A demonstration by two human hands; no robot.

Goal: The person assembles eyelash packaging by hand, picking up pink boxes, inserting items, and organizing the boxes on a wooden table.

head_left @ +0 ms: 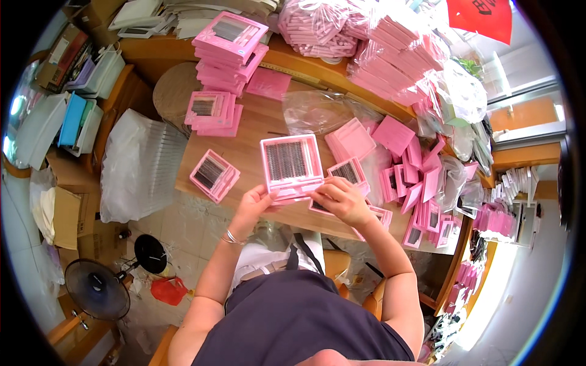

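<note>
Both my hands hold up a pink case of false eyelashes (287, 160), its clear window showing rows of dark lash clusters. My left hand (255, 204), with a bracelet at the wrist, pinches its near left corner. At the near right corner the fingers of my right hand (340, 198) are closed on the edge. A smaller pink lash case (213, 175) lies on the table to the left. Just beyond my right hand sits another pink lash case (348, 172), and more lie partly hidden under that hand and forearm.
Stacked pink cases (227, 36) stand at the table's far left. Many loose pink boxes (415, 177) crowd the right, near clear plastic bags (323, 108). Bundled pink packaging (397, 55) fills the shelf behind. A black fan (97, 287) stands on the floor at left.
</note>
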